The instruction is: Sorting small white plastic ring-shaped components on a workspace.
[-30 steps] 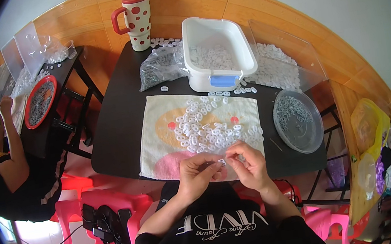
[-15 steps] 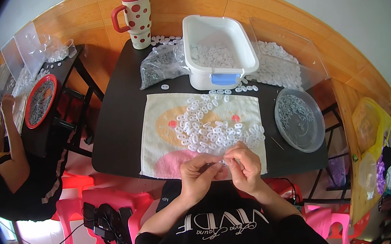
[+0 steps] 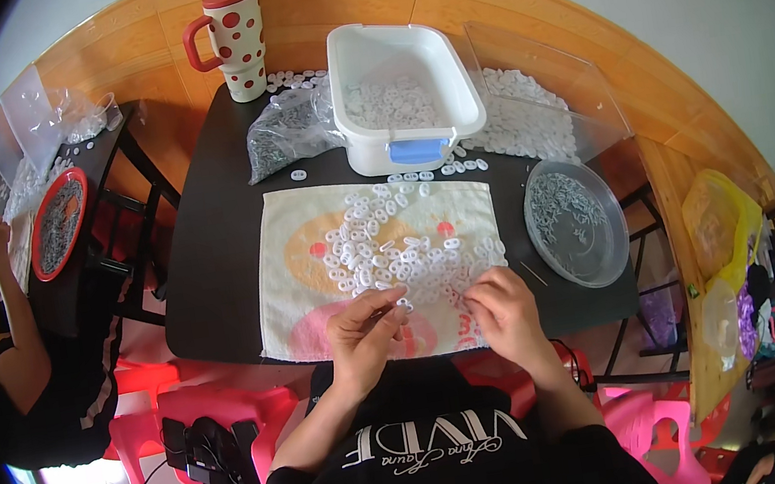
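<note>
Small white oval pieces with two holes [image 3: 363,246] lie in a loose heap on a pale printed towel [image 3: 283,247]. At the towel's near edge, my left hand [image 3: 363,344] pinches one white oval piece [image 3: 404,306] between thumb and fingers. My right hand [image 3: 506,316] hovers a short way to its right, above the near right part of the towel. Its thumb and fingers are pressed together, and whatever is between them is too small to make out. A clear round dish [image 3: 615,253] of small grey metal pieces [image 3: 567,205] stands beyond my right hand.
At the back of the black table [image 3: 210,258] stand a white tub [image 3: 469,115] of white pieces, a bag of grey pieces [image 3: 291,131], a spotted tumbler [image 3: 237,39] and a clear box [image 3: 604,114]. A thin stick [image 3: 533,272] lies beside the dish. Another person's arm [image 3: 17,307] works at the left.
My hands, close together before, have moved apart: the left to the left with a white piece, the right to the right. The whole view has shifted slightly.
</note>
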### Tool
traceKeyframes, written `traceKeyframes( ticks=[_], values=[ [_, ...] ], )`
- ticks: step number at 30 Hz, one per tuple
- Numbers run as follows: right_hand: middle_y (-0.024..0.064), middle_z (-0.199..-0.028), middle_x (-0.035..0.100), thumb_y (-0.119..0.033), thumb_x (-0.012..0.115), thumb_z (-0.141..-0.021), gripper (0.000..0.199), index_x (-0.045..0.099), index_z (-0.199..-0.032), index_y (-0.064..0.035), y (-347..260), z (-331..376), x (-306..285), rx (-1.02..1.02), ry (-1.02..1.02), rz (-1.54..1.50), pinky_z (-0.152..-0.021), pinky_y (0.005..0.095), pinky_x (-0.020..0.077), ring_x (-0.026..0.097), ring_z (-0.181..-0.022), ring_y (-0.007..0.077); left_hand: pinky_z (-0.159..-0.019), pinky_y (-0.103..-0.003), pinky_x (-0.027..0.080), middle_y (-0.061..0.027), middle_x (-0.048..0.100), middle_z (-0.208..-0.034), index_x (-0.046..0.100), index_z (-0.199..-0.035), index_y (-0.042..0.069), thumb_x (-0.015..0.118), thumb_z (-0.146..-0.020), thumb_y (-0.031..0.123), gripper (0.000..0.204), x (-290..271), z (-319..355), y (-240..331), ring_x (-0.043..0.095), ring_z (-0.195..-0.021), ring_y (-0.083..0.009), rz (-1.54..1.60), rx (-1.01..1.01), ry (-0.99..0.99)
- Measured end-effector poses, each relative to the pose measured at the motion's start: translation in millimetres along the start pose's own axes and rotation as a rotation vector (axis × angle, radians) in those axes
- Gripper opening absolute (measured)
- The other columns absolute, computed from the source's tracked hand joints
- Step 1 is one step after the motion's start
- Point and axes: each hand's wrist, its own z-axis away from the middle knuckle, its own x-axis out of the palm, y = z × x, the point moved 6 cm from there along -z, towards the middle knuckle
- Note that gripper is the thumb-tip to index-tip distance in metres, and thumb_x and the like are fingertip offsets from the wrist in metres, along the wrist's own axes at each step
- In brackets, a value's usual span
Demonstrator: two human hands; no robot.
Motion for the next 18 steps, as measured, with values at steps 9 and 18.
traceKeyframes(
  ticks=[9,18],
  values=[
    [0.0097,-0.095,0.057,-0.005,0.071,-0.073,0.017,0.068,-0.090,-0.0042,-12,-4,8,-0.001,-0.012,0.118,-0.074,0.0415,0.0440,0.057,-0.088,0.0305,-0.061,-0.020,0.050,-0.0071,0.068,-0.089,0.069,-0.110,-0.003,0.062,-0.090,-0.009,0.022,-2,0,-5,0.063,-0.073,-0.0097,-0.002,-0.034,-0.003],
    [0.0130,-0.094,0.059,0.004,0.066,-0.071,0.017,0.065,-0.087,-0.0017,12,-5,-4,0.113,0.098,-0.026,-0.074,0.0419,0.0468,0.058,-0.087,0.0334,-0.060,-0.020,0.049,-0.0066,0.067,-0.088,0.070,-0.108,-0.003,0.063,-0.089,-0.009,0.021,-2,0,-5,0.062,-0.071,-0.0088,-0.018,-0.031,-0.014]
  ],
)
